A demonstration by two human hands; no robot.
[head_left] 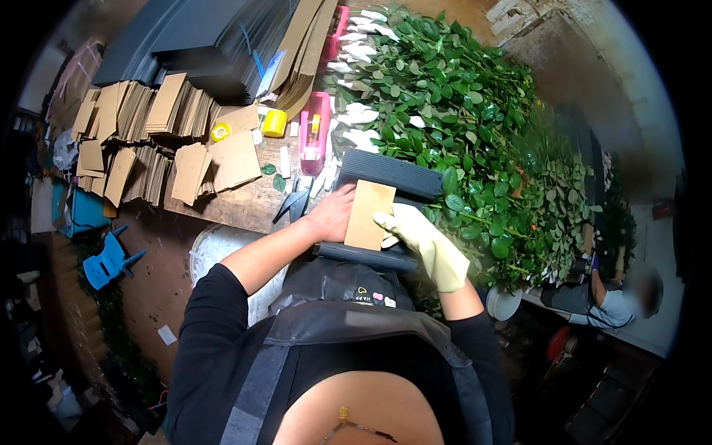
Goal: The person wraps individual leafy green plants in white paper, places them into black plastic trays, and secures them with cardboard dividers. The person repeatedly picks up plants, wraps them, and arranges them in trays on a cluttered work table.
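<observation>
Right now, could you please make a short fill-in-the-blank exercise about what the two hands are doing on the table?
1. The right hand wears a pale yellow ____.
2. Both hands touch a brown ____ card.
3. The card lies on a stack of ____ corrugated sheets.
4. Behind the stack lies a heap of stems with ____ leaves.

Missing words: glove; cardboard; black; green

Tan cardboard sleeves (141,130) lie in fanned stacks at the upper left of the frame — flat, rectangular, plain brown. Above them, toward the top centre, sits a pile of dark corrugated sheets (200,44). At centre, a small tan cardboard piece (368,215) rests on a dark ribbed wrap (389,174) — upright, rectangular.
</observation>
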